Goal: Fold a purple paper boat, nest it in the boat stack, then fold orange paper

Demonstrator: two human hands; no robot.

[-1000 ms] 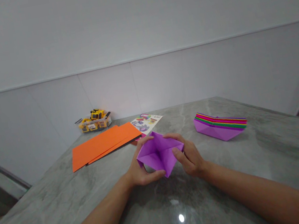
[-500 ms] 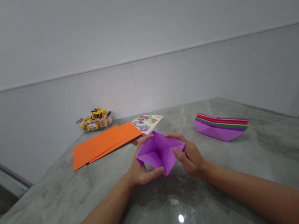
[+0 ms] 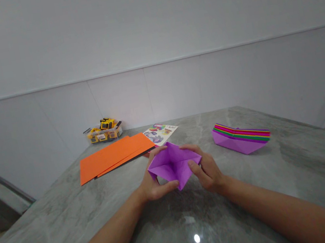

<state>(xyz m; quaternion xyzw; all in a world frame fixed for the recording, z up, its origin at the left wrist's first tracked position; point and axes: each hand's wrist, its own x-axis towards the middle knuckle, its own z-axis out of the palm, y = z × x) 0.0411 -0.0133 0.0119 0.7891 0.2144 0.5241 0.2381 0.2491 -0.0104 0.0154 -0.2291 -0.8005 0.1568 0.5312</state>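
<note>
A folded purple paper (image 3: pixel 174 165), opened into a pocket shape, is held just above the grey table (image 3: pixel 73 221) in the middle of the view. My left hand (image 3: pixel 153 184) grips its left side, thumb underneath near the lower point. My right hand (image 3: pixel 207 168) grips its right side, with the thumb pressed on the front face. Both hands are closed on the paper.
A stack of nested folded paper boats (image 3: pixel 241 138) in several colours lies to the right. Orange paper sheets (image 3: pixel 113 155) lie to the left, with a printed instruction sheet (image 3: pixel 160 132) behind them. A clear tub with a yellow toy vehicle (image 3: pixel 104 131) stands by the wall.
The purple paper sits slightly lower than a second ago and looks a little flatter; both hands keep the same grip.
</note>
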